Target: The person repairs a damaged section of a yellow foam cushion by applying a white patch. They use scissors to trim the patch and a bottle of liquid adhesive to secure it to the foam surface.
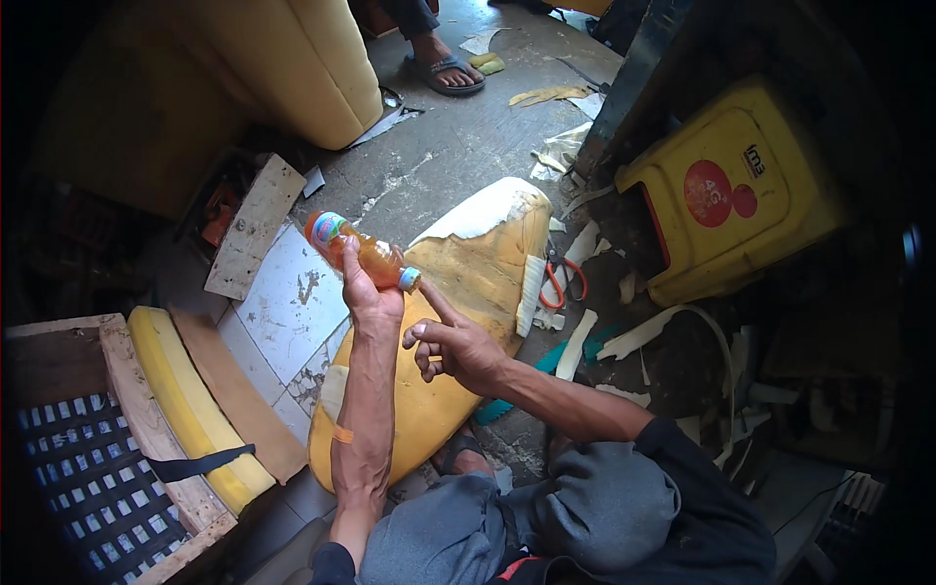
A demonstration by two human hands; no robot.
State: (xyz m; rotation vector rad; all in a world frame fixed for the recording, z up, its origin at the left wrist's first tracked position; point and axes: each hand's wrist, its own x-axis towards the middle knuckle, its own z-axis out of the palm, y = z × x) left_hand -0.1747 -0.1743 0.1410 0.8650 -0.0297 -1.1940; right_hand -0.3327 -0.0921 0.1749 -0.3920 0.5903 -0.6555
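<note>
Left hand [370,297] grips orange bottle [356,252]; right hand [458,346] loosely curled, forefinger seemingly touching cap [409,279].

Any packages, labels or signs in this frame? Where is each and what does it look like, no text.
Bottle: held in the left hand, tilted, orange liquid, pale cap by the right hand; its label is a light blue band near the base.
Yellow plastic container: upper right on the floor, boxy, on its side.
Red round sticker: on the container's face, with a smaller red dot beside it.
No screens visible.
</note>
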